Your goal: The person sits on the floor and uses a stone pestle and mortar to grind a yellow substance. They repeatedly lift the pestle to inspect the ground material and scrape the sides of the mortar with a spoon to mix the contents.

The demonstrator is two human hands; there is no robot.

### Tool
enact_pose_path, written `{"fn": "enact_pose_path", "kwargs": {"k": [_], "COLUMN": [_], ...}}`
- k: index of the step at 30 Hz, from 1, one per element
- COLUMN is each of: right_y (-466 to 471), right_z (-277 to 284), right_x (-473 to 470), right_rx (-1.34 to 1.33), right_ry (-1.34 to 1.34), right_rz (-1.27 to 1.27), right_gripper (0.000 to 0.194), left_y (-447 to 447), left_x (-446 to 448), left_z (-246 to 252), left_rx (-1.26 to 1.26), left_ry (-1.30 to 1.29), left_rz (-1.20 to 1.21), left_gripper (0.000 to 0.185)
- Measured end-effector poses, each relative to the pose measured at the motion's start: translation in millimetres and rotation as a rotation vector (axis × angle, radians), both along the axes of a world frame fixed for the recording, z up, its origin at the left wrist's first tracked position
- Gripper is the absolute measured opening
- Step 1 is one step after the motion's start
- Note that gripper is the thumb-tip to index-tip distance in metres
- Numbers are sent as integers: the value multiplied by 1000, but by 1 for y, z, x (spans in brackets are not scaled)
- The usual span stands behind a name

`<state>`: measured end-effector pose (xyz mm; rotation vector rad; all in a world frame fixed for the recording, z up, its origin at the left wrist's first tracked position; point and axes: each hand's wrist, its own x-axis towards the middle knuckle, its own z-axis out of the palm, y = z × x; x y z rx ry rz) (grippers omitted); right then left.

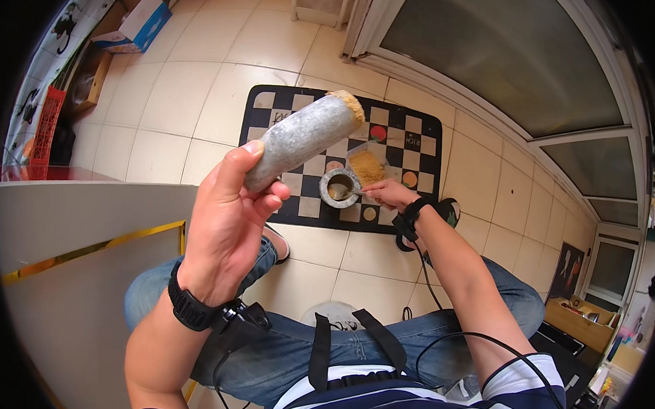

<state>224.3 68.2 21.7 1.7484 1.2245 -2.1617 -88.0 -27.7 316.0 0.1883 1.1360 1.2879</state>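
A grey stone pestle (pixel 303 137) is raised in my left hand (pixel 225 222), tilted up to the right. Tan crumbs cling to its far end. Below and to the right, a round stone mortar (pixel 323 196) stands on a checkered mat (pixel 311 206). My right hand (pixel 391 194) grips the handle of a metal spoon (pixel 355 193), whose bowl dips inside the mortar. Some tan ground material (pixel 336 191) shows in there, partly hidden by the spoon. Right behind the mortar sits a clear plastic container (pixel 385 157) holding tan powder (pixel 366 167).
Cream floor tiles (pixel 263 37) surround the mat. At my left stands a grey panel with gold trim (pixel 95 249). A cardboard box (pixel 141 23) and a red plastic crate (pixel 50 121) are at the far left. Framed glass doors (pixel 509 53) line the right. Black cables (pixel 480 336) run from my wrists.
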Motion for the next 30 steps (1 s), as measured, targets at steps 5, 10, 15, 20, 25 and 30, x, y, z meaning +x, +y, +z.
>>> {"fn": "enact_pose_path", "kwargs": {"k": [5, 10, 15, 20, 25, 30], "right_y": [-2, -5, -3, 3, 3, -24], "right_z": [11, 3, 11, 25, 24, 10], "right_x": [5, 23, 40, 73, 97, 71], "right_rx": [-98, -146, -187, -181, 132, 1122], "right_ry": [-7, 49, 97, 163, 13, -458], "right_rz": [-59, -94, -161, -296, -343, 297], "right_gripper": [23, 26, 28, 30, 28, 31], "left_y": [0, 5, 9, 9, 8, 5], "left_x": [-1, 3, 2, 4, 5, 4], "left_z": [-4, -5, -10, -9, -10, -12], "left_rx": [-7, -4, 0, -10, -4, -13], "left_ry": [29, 26, 22, 33, 37, 47], "left_rz": [24, 38, 25, 34, 24, 9], "left_gripper": [38, 36, 36, 37, 38, 38]}}
